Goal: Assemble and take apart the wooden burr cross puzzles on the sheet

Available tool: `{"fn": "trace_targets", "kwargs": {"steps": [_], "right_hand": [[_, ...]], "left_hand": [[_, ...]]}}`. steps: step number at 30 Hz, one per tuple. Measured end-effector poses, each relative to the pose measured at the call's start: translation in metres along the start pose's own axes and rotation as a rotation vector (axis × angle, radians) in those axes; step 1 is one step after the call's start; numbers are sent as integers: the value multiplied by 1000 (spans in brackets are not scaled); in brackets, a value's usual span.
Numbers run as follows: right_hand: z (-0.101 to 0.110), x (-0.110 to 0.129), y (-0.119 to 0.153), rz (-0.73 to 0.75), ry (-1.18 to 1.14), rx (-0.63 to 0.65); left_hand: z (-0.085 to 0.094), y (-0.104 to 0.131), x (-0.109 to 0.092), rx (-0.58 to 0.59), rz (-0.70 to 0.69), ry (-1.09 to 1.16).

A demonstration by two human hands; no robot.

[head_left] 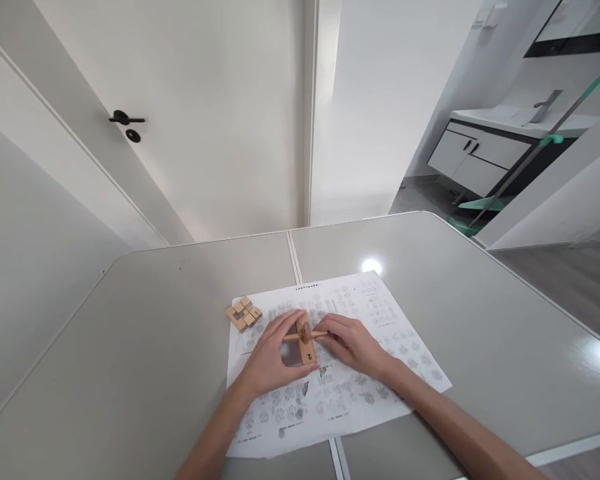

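Over a printed paper sheet (380,393), my left hand (273,360) holds a flat wooden piece (307,350) marked "2", its thumb at the near end and its fingers at the far end. A thin wooden stick crosses this piece, with a rounded wooden part upright at the crossing. My right hand (353,343) pinches the right end of the stick (321,333). Left of my hands, a small cluster of wooden blocks (244,314) rests on the sheet's upper left corner.
The sheet lies on a grey table (145,360) with a pale seam down its middle. Beyond the table stand a white door (220,113) with a black handle and, at the right, a washbasin cabinet (480,157). A green-and-metal pole leans near the cabinet.
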State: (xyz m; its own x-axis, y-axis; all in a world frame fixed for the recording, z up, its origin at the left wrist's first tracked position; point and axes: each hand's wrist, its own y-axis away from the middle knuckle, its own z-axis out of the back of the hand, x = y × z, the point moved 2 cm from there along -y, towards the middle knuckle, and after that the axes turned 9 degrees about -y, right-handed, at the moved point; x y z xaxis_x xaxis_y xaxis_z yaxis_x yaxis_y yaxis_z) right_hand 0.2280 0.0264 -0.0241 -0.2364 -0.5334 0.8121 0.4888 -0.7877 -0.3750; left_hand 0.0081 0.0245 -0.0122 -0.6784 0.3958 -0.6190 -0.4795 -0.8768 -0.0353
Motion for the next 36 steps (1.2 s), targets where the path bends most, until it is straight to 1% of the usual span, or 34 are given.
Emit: {"fn": "trace_targets", "kwargs": {"steps": [5,13,21,26,28,31,34,36], "right_hand": [[-1,-4,0,-3,8,-2],[-5,-9,2,0,44,-2],[-5,-8,2,-31,30,-17],[-9,-9,2,3,61,-24],[-7,-8,1,-25,21,-5],[2,-1,-2,-99,-145,14],[14,7,-4,-188,-275,-63],[17,10,-4,-219,-307,-85]], "left_hand": [[1,-2,1,18,3,-26],[2,-3,0,-15,-40,-81],[2,-3,-2,-26,-31,-47],[0,2,-9,-55,-54,51],[0,3,-11,-73,-72,75],[-2,5,-11,-118,-80,38],[-5,6,-8,-178,-92,-52],[-8,7,-7,-217,-145,-126]]}}
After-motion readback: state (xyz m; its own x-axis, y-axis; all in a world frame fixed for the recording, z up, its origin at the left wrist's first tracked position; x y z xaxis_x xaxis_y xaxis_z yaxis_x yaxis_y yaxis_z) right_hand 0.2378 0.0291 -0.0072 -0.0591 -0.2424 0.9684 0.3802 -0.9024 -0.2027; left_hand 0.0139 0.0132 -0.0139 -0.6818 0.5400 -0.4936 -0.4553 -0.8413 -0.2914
